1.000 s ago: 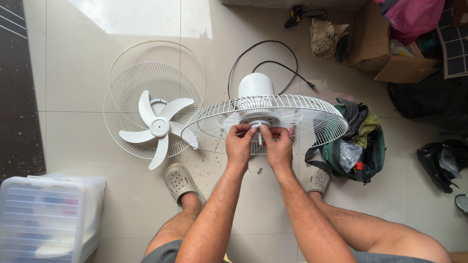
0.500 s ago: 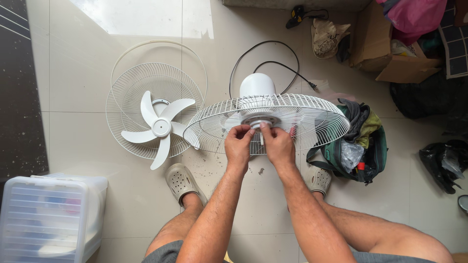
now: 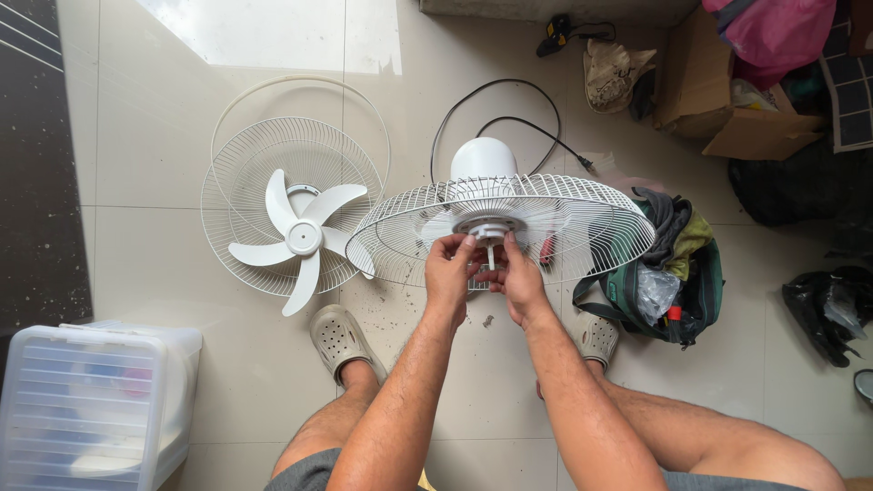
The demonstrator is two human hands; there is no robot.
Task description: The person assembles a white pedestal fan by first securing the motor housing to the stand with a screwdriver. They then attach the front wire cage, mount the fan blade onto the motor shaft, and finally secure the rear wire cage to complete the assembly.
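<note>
Fan hub (image 3: 489, 227), left grip (image 3: 451, 273) and right grip (image 3: 520, 280) pinching it

Floor (image 3: 164, 173): pale glossy tiles, thin grout lines, gritty specks just under the grip. Sunlight patch (image 3: 273, 32): bright, far above-left of the grip. Dark speckled strip (image 3: 36, 182): along the far left edge. Translucent plastic storage box (image 3: 86, 409): well below-left. Cardboard box (image 3: 727, 100), dark bags: cluttered far right
</note>
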